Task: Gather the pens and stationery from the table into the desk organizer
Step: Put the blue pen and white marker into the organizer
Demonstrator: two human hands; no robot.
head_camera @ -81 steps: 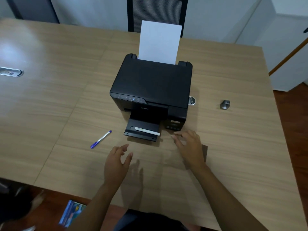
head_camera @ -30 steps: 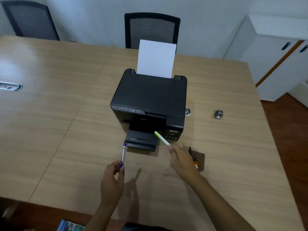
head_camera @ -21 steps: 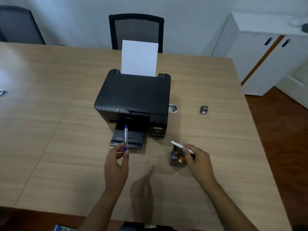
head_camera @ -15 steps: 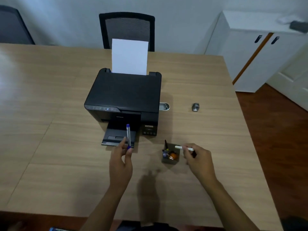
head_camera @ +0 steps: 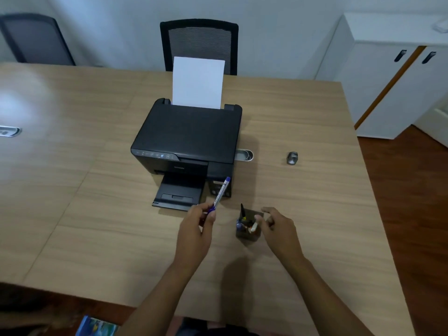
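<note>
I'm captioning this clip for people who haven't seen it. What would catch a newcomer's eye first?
The black printer at the middle of the wooden table, with a white sheet standing up from its rear. In front of it, the left hand holds a blue pen tilted up, while the right hand is open beside the small desk organizer, where a white pen sits.

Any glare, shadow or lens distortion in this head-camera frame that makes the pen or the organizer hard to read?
Head view: glare washes out the table at far left only; arm shadows fall near the organizer, whose contents look dark and small; wide-angle bending shows at the edges; the blue pen in the left hand stays legible.
</note>
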